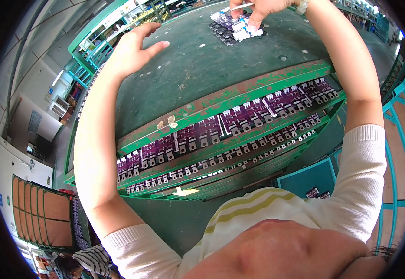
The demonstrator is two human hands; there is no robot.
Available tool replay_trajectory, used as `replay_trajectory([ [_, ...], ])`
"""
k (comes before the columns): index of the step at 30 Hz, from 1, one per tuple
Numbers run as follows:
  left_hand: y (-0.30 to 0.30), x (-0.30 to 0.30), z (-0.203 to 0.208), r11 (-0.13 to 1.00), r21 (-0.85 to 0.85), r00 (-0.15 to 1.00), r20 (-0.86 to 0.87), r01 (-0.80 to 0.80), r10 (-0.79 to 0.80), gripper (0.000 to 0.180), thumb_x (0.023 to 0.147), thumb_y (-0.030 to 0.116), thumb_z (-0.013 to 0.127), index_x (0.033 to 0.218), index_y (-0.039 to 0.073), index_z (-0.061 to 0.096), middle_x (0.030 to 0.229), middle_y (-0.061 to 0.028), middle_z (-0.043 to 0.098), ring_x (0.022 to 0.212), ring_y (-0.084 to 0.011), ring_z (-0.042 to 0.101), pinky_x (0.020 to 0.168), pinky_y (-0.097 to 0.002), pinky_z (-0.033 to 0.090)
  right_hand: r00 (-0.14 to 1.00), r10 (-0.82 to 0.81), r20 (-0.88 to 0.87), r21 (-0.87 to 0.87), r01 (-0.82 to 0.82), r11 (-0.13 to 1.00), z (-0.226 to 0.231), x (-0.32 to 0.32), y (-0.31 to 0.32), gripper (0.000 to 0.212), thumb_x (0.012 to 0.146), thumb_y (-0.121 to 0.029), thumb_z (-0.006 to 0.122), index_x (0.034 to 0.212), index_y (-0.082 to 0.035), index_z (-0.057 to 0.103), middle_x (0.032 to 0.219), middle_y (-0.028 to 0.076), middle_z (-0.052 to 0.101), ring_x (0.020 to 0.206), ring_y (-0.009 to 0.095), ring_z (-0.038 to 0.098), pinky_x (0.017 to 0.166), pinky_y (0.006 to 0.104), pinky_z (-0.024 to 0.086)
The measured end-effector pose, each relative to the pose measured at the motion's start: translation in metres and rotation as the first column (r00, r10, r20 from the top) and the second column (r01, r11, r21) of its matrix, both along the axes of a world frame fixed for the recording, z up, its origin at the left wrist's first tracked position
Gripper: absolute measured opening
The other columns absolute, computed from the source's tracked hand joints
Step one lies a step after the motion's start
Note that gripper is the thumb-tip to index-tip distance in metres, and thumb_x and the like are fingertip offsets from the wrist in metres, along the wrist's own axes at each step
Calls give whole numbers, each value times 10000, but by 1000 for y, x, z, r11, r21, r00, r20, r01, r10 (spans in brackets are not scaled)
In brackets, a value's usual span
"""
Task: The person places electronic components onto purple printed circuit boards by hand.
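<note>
On the green tabletop (184, 76) lies a small pile of purple and black parts with white tabs (225, 35), at the far side. My right hand (265, 10) reaches over it, thumb and fingertips on the pile's top pieces. A thin white pen-like stick (240, 6) lies between its fingers. Whether those fingertips also grip a piece, I cannot tell. Off to the left, my left hand (130, 51) hovers above the table with nothing in it, thumb and fingers apart.
Below the tabletop, green shelf tiers hold rows of purple boards with metal tabs (202, 135). A teal tray (307, 179) with several dark parts is near my body. At right stands a teal-framed rack (395, 135). Another person in a striped top (91, 260) is at lower left.
</note>
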State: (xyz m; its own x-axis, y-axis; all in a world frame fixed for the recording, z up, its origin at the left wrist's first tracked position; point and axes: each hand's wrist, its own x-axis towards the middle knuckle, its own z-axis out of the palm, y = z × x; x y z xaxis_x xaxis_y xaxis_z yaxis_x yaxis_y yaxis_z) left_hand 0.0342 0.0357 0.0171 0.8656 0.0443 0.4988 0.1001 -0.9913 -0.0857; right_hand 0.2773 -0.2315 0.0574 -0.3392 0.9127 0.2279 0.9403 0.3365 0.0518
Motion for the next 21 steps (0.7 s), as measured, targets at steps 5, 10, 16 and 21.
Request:
replay_trajectory([
  [5,-9,-4,2,998,-27,998,-22,54,-54,599,912,421,765,1352,44,613,1289,-180,685,1205,-317,659,984,-422,537,913,-354,-202,-346,271,898,4,19,25,477,740,-191,932,1134,-18,724,980,43,739,905,155,671,794,319,539],
  [10,-13,-5,4,998,-33,997,-50,57,-58,567,915,408,766,1326,41,633,1258,-163,699,1147,-298,677,925,-402,546,793,-352,-498,-493,75,867,-2,34,35,424,835,-150,875,1183,10,695,1022,40,713,937,132,654,830,287,537],
  [16,-15,-2,4,996,-58,995,-72,70,-74,575,911,417,769,1322,37,636,1250,-165,699,1101,-283,683,911,-398,545,844,-256,-471,-353,86,932,2,16,32,352,927,-272,793,1184,-45,715,953,-3,699,870,93,629,741,258,516],
  [21,-17,0,0,982,2,978,90,186,-186,588,905,424,777,1321,31,638,1240,-187,694,1078,-290,687,923,-417,547,664,-276,-694,-163,229,960,9,-4,23,271,1034,-370,642,1063,-105,695,754,-68,536,610,51,424,520,221,323],
])
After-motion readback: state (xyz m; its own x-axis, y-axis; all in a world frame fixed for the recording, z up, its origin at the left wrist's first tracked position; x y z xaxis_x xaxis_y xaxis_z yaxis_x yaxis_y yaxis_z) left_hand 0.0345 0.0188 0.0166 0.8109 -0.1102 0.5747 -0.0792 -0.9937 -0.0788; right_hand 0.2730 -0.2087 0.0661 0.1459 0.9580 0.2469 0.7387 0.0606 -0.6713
